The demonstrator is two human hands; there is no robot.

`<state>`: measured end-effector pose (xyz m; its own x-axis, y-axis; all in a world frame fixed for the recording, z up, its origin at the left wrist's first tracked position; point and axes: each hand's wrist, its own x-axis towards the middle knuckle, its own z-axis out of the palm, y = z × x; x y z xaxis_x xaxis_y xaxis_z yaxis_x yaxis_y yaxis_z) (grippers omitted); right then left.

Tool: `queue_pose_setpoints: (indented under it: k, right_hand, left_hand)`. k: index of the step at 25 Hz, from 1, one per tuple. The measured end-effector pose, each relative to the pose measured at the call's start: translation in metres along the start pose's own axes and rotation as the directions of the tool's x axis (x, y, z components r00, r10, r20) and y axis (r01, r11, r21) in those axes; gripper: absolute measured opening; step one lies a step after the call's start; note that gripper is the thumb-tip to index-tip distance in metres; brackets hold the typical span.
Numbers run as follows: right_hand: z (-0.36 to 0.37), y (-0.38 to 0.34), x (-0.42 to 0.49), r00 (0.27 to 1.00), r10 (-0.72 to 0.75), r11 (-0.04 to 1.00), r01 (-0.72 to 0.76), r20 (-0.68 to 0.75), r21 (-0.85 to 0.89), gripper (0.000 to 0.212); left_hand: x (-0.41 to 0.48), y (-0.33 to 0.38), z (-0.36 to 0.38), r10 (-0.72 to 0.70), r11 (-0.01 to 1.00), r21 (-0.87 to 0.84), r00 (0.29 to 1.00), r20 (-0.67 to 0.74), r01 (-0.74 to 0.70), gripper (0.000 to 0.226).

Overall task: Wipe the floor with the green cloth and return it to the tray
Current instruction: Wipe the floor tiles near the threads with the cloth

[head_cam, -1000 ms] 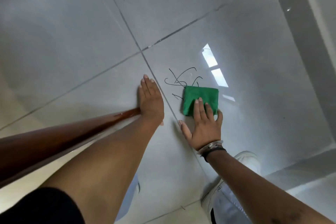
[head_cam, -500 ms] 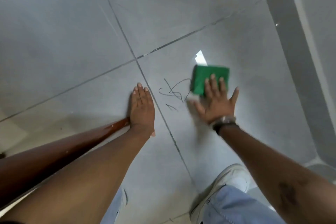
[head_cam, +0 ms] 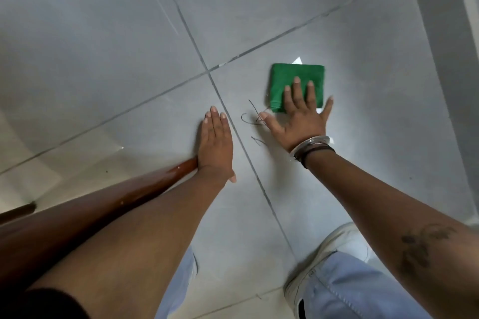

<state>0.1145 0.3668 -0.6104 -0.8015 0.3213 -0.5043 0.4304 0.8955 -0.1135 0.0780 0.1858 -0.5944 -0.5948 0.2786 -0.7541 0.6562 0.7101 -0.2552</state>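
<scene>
A folded green cloth [head_cam: 287, 80] lies flat on the grey tiled floor [head_cam: 103, 46], right of the tile joint crossing. My right hand [head_cam: 298, 119] presses on its near half with fingers spread flat, bracelets on the wrist. Thin black scribble marks [head_cam: 252, 116] run on the tile just left of that hand, partly under the thumb. My left hand [head_cam: 215, 142] rests flat on the floor, palm down, left of the joint line, holding nothing. No tray is in view.
A brown wooden pole or leg [head_cam: 145, 189] slants along the floor under my left forearm. My white shoe [head_cam: 344, 246] and blue jeans [head_cam: 363, 290] are at the lower right. A pale wall base [head_cam: 445, 59] runs down the right side.
My right hand slid the cloth away from me and to the right, off the scribble marks, then held about there. Fewer marks show than a second ago. The left hand stayed planted.
</scene>
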Motion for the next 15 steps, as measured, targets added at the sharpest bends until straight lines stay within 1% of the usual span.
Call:
queue_pose_setpoints:
  k: [1, 2, 3, 4, 5, 6, 7, 9, 10, 11, 12, 13, 15]
  right_hand:
    - [0.009, -0.003, -0.016, 0.991, -0.13, 0.99, 0.131, 0.031, -0.047, 0.089]
    - [0.02, 0.003, -0.041, 0.945, -0.316, 0.934, 0.326, 0.091, -0.144, 0.089]
    - [0.028, 0.012, -0.074, 0.86, -0.484, 0.838, 0.509, 0.163, -0.196, 0.085]
    - [0.031, 0.029, -0.099, 0.759, -0.596, 0.727, 0.649, 0.263, -0.225, 0.08]
    - [0.032, 0.045, -0.107, 0.677, -0.662, 0.638, 0.734, 0.322, -0.232, 0.077]
    - [0.032, 0.052, -0.101, 0.651, -0.696, 0.603, 0.759, 0.303, -0.246, 0.075]
    - [0.028, 0.049, -0.084, 0.699, -0.665, 0.644, 0.715, 0.263, -0.272, 0.075]
    - [0.021, 0.023, -0.035, 0.834, -0.527, 0.782, 0.55, 0.16, -0.291, 0.078]
    - [0.017, 0.004, -0.009, 0.88, -0.461, 0.839, 0.474, 0.114, -0.267, 0.081]
    - [0.011, -0.016, 0.009, 0.909, -0.409, 0.88, 0.415, 0.078, -0.229, 0.083]
    - [0.008, -0.03, 0.018, 0.926, -0.374, 0.902, 0.377, 0.053, -0.209, 0.085]
    - [0.009, -0.036, 0.015, 0.931, -0.359, 0.91, 0.366, 0.07, -0.194, 0.085]
    - [0.02, -0.021, -0.026, 0.905, -0.396, 0.876, 0.423, 0.155, -0.231, 0.083]
  left_hand:
    - [0.0, 0.0, 0.001, 0.005, 1.0, -0.009, 1.0, -0.001, -0.005, 0.163]
    - [0.001, 0.001, 0.002, -0.009, 1.0, -0.006, 1.0, -0.018, 0.009, 0.162]
    - [0.0, 0.001, 0.002, -0.018, 1.0, 0.001, 1.0, -0.02, 0.018, 0.161]
    - [0.0, 0.0, 0.002, -0.01, 1.0, 0.003, 1.0, -0.01, 0.01, 0.161]
    - [0.0, 0.0, 0.001, -0.002, 1.0, 0.0, 1.0, -0.006, 0.002, 0.161]
    - [-0.002, 0.0, 0.002, -0.005, 1.0, 0.0, 1.0, -0.008, 0.005, 0.161]
    - [-0.002, 0.0, 0.002, -0.013, 1.0, 0.008, 1.0, -0.012, 0.013, 0.161]
    - [-0.001, 0.003, 0.003, -0.011, 1.0, 0.019, 1.0, -0.021, 0.011, 0.162]
    - [0.0, 0.003, 0.003, -0.004, 1.0, 0.017, 1.0, -0.028, 0.005, 0.162]
    - [0.0, 0.002, 0.002, -0.004, 1.0, 0.018, 1.0, -0.031, 0.004, 0.161]
    - [0.0, -0.001, 0.0, -0.011, 1.0, 0.029, 1.0, -0.028, 0.012, 0.161]
    - [0.0, -0.002, -0.001, -0.017, 0.999, 0.044, 1.0, -0.018, 0.018, 0.16]
    - [0.001, -0.001, -0.002, -0.015, 0.998, 0.053, 1.0, -0.002, 0.015, 0.159]
